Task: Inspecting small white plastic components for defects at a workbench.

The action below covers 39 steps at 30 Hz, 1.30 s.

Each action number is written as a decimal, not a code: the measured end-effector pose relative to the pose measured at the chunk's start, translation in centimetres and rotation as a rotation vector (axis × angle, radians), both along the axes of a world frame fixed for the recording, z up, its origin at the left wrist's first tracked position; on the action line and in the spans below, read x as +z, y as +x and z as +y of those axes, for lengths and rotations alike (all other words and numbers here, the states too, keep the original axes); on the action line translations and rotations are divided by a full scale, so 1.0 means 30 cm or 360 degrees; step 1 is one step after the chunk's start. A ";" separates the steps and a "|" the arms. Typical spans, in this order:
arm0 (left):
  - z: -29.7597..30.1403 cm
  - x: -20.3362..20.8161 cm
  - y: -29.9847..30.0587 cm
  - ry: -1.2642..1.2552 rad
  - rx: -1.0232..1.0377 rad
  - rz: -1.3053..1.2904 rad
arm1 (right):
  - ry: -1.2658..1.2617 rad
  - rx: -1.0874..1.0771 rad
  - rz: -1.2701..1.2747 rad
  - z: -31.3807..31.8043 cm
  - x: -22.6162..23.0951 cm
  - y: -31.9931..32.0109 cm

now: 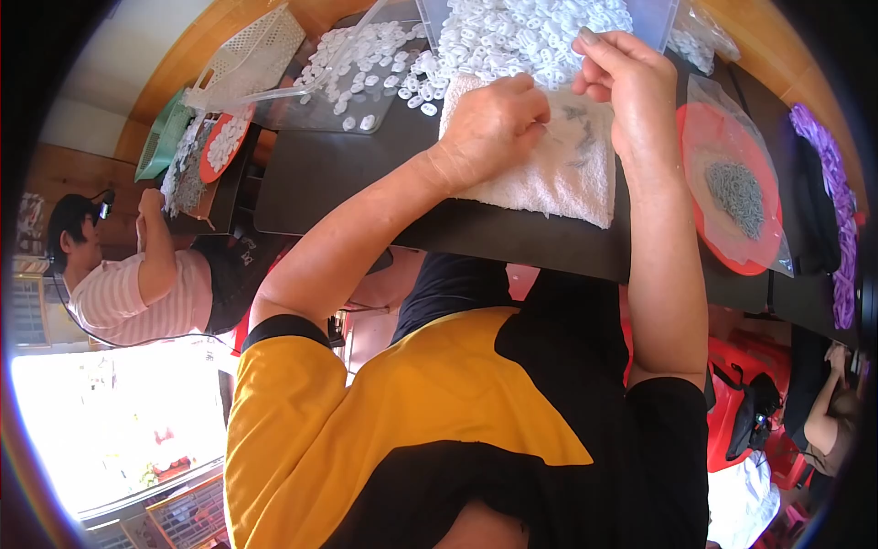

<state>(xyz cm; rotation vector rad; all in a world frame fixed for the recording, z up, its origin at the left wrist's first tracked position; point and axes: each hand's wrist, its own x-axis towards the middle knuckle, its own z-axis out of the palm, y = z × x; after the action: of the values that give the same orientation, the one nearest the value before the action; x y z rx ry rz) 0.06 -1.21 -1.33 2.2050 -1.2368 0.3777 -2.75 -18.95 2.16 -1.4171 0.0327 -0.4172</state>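
Presently I'm watching the left hand (498, 117) hovering over a white cloth (576, 192), its fingers curling and blurring, so I'm unable to tell whether they're gripping anything. Apart from it, to the right, the right hand (636, 80) is hanging raised near the clear bin (656, 26), thumb and fingertips bunching, and I'm not making out anything between them. Small dark bits (578, 113) are lying on the cloth between the hands. On the far side, white oval pieces (521, 41) are heaping up in the bin, and more are lying on a clear tray (311, 113) at far left. On the right, a red plate (732, 265) is bearing grey bits (736, 197) with clear plastic
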 end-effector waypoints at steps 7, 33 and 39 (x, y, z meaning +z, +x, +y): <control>-0.055 -0.038 0.007 0.0333 -0.0083 -0.0206 | 0.0037 -0.0019 0.0001 0.013 0.005 -0.004; 0.060 0.105 0.138 -0.1057 -0.0605 0.2262 | -0.0464 0.0271 -0.0305 0.075 -0.010 -0.018; 0.112 0.106 0.183 -0.0874 0.0135 0.1470 | -0.0390 0.0051 -0.0234 0.064 -0.036 0.003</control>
<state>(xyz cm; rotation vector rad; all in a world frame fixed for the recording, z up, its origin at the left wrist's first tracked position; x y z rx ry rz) 5.56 2.15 1.84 1.6153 -0.4532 -0.2466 -2.66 -17.02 1.09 -1.6218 -0.1651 -0.5110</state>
